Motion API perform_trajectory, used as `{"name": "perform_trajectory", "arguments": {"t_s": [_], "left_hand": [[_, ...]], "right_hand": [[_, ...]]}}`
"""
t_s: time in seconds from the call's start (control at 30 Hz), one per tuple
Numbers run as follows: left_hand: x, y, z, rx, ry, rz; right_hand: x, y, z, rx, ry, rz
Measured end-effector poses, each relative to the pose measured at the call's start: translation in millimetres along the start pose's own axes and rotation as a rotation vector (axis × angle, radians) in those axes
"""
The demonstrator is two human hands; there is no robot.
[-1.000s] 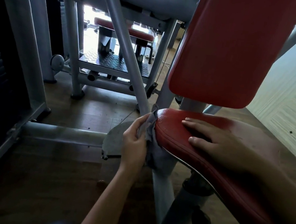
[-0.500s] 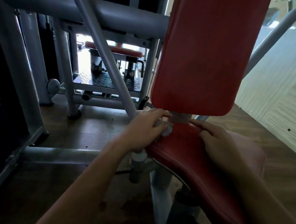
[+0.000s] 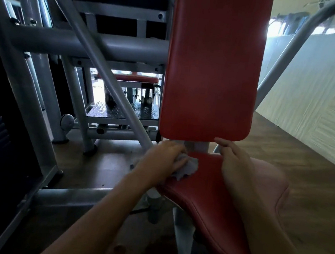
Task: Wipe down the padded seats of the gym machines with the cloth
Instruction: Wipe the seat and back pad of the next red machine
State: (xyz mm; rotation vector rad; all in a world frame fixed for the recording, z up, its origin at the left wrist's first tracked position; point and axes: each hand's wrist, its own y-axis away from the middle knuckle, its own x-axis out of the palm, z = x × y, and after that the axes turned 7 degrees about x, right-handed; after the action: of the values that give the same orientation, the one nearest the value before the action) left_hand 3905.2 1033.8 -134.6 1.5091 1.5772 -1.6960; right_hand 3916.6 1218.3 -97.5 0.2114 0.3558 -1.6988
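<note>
Here the left hand (image 3: 164, 158) is closed around the grey cloth (image 3: 186, 168), pressing it on the back edge of the red seat (image 3: 206, 196), under the backrest (image 3: 212, 69). The right hand (image 3: 235, 167) lies flat, fingers spread, on the seat.

Head view, downward, close (seat (image 3: 206, 196) level)

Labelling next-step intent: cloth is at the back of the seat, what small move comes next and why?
Probably drag the cloth forward along the seat toward the camera. The left hand presses it at the rear edge, just under the backrest, the right hand rests flat on the seat, and the pad ahead lies uncovered.
</note>
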Motion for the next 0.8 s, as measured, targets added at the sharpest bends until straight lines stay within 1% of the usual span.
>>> {"name": "perform_trajectory", "arguments": {"t_s": [0.07,0.13,0.2,0.3,0.37,0.47,0.53,0.6,0.63,0.67,0.7,0.73,0.77,0.8], "left_hand": [[7.3,-15.5,-21.8,0.093,0.002,0.105],[5.1,-25.2,-31.4,0.116,0.086,0.135],[-5.3,-24.2,-23.6,0.053,0.191,0.112],[-18.9,-11.3,-5.5,-0.095,0.162,0.144],[-12.4,-4.6,-9.8,-0.159,0.223,0.169],[6.1,-10.7,-36.5,-0.232,0.325,0.165],[13.3,-24.6,-60.1,-0.247,0.328,0.183],[19.7,-37.6,-85.0,-0.261,0.266,0.237],[23.4,-42.2,-93.1,-0.28,0.27,0.263],[25.6,-45.5,-95.4,-0.29,0.332,0.279],[26.1,-45.5,-92.5,-0.331,0.47,0.284],[23.0,-43.5,-87.9,-0.408,0.65,0.261],[22.6,-41.2,-76.5,-0.462,0.753,0.175],[21.0,-38.3,-64.6,-0.474,0.799,0.056]], "right_hand": [[3.6,-0.5,3.5,0.013,-0.034,-0.027],[-1.7,-1.4,5.4,0.02,-0.109,-0.063],[-13.4,-4.1,4.7,0.032,-0.184,-0.093],[-35.0,-14.3,-1.9,0.086,-0.284,-0.113],[-47.1,-26.5,-4.2,0.191,-0.39,-0.163],[-57.6,-39.2,-4.4,0.322,-0.58,-0.217],[-59.4,-43.4,-4.0,0.33,-0.637,-0.245],[-61.5,-45.8,-5.4,0.302,-0.674,-0.272],[-63.9,-46.4,-7.2,0.291,-0.674,-0.281],[-68.4,-46.0,-8.0,0.284,-0.66,-0.281],[-72.1,-46.6,-11.1,0.271,-0.618,-0.252],[-75.1,-45.8,-14.0,0.252,-0.559,-0.188],[-77.5,-45.7,-18.3,0.215,-0.467,-0.073],[-76.6,-44.8,-21.3,0.149,-0.275,0.077]]}}
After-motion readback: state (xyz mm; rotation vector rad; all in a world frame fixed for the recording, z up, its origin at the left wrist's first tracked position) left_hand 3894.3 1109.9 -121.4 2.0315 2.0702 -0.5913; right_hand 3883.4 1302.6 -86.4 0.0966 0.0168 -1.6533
